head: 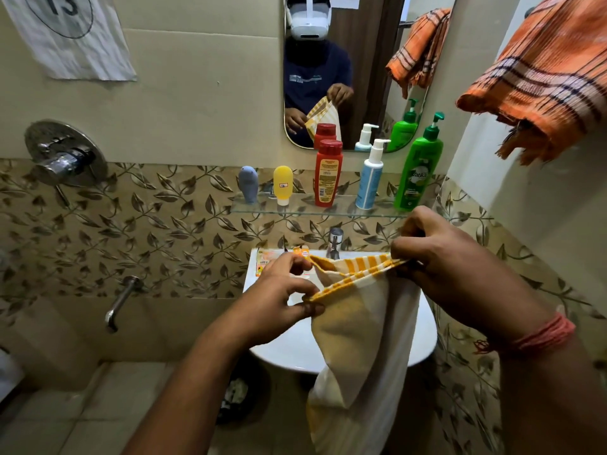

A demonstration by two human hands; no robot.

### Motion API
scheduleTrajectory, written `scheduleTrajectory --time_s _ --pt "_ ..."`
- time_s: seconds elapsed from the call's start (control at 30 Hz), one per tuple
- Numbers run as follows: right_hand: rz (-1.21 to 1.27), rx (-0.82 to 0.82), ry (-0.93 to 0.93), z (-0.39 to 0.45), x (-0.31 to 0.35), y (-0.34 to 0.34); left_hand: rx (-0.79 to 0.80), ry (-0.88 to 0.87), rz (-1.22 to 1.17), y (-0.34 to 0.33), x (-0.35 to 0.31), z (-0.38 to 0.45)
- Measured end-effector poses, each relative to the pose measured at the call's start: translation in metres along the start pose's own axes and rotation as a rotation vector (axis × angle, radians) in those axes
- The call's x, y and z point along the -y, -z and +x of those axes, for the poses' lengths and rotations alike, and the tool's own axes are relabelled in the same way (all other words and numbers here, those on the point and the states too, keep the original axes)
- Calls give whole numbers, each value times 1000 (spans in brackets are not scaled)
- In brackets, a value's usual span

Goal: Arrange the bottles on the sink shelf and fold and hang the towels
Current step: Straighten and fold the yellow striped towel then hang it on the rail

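Left hand (285, 292) and right hand (437, 257) each pinch top edge of yellow-striped towel (358, 326), stretched between them over sink (423, 343) | five bottles upright on glass shelf (295, 208) | orange towel (545, 77) hung upper right

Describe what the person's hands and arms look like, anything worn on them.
Both forearms are bare, with no sleeves showing. The left hand wears nothing visible. The right hand has an orange-red thread band wound around its wrist. No rings or watch are visible.
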State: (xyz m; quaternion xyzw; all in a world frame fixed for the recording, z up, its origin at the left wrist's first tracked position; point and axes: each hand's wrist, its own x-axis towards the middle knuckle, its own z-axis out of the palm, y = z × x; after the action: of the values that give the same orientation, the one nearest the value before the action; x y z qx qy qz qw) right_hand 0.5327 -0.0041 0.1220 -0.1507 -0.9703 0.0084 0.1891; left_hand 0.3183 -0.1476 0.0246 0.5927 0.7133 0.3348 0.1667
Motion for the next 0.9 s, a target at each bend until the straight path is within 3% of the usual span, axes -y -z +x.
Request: scheduleTrajectory --time_s 0.13,0.27,0.43,0.7,0.9 --pt "2 -25 33 2 2 4 -76 24 -116 -5 5 7" --pt "-10 -46 48 2 0 9 -113 -65 -345 -3 12 11" --pt "-34 -51 48 0 -5 9 -233 -141 -451 -2 9 12" --pt "-29 -40 19 0 -7 7 -269 -209 -381 -10 18 7" --pt "-58 -68 -6 0 -8 6 -353 -379 -21 -8 16 -2"
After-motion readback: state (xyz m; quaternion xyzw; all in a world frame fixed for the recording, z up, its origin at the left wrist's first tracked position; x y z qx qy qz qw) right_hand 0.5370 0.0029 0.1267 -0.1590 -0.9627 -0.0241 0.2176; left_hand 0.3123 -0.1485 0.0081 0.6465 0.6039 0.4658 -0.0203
